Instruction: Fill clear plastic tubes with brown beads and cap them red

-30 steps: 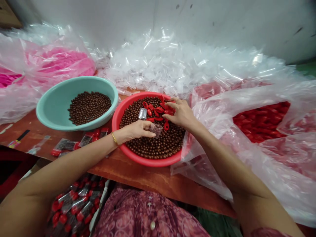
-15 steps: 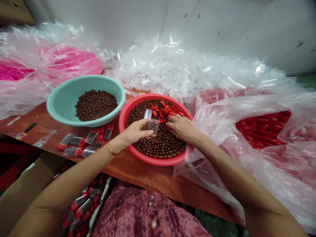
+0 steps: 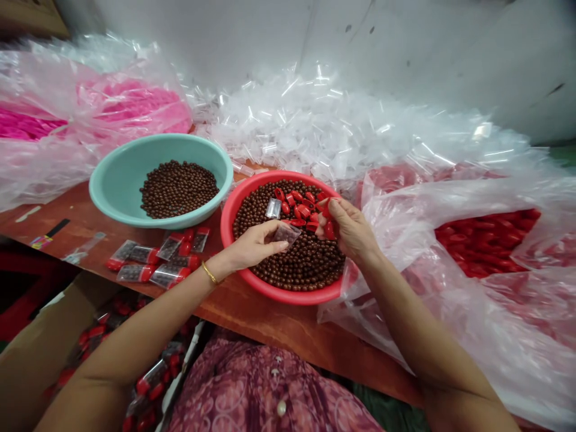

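A red basin (image 3: pixel 252 282) on the wooden table holds brown beads (image 3: pixel 306 264), several red caps (image 3: pixel 299 207) and a loose clear tube (image 3: pixel 273 208). My left hand (image 3: pixel 254 246) hovers over the beads and pinches a small clear tube (image 3: pixel 285 233) filled with brown beads. My right hand (image 3: pixel 348 228) is raised over the basin's right side, fingers closed on a red cap (image 3: pixel 328 229), close to the tube's mouth.
A teal basin (image 3: pixel 117 186) with more brown beads sits at left. Filled capped tubes (image 3: pixel 155 261) lie between the basins. Behind is a heap of clear tubes (image 3: pixel 342 132); plastic bags hold pink parts (image 3: pixel 130 108) and red caps (image 3: pixel 486 240). A box of finished tubes (image 3: pixel 148 384) is below the table.
My right hand lifted off the beads with a red cap and came up beside the tube. My left hand tilted the filled tube toward it.
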Motion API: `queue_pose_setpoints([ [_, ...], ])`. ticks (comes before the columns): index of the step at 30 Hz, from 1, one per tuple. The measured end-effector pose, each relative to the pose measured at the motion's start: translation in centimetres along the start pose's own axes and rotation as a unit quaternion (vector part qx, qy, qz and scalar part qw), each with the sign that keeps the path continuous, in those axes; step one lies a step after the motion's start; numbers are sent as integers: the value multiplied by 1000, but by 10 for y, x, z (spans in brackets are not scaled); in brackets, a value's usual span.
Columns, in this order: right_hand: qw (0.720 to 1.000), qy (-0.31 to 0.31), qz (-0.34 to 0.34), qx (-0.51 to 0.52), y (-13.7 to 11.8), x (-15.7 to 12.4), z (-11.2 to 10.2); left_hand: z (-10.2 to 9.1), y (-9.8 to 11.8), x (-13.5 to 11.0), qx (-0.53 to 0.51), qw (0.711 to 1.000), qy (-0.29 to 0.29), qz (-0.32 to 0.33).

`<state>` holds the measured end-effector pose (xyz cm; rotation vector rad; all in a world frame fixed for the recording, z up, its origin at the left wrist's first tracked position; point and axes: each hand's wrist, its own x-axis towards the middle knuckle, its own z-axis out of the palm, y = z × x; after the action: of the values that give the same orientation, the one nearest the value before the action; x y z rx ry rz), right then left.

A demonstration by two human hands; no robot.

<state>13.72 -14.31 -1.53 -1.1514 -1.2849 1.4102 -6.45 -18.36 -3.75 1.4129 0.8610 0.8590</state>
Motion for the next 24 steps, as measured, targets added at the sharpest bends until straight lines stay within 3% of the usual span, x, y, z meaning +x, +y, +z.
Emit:
queue_pose_setpoints([
  [4,989,-84,100,75,-4,-5,13,2,-1,0,-7,1000,2,-4],
  [7,984,-121,111,69,-1,-11,17,3,-1,0,-34,999,11,-22],
  [11,989,-122,-1,-84,5,-16,17,4,2,-2,5,999,1,-33],
  [15,951,-147,-149,-228,6,-19,23,4,3,-5,92,996,10,-13],
  [18,924,-134,-199,-297,6,-21,30,4,2,-6,168,984,50,21],
  [21,880,-104,-234,-400,10,-26,33,5,2,-8,242,966,85,23],
  [24,813,-102,-275,-503,17,-32,32,6,3,-9,290,953,89,-3],
])
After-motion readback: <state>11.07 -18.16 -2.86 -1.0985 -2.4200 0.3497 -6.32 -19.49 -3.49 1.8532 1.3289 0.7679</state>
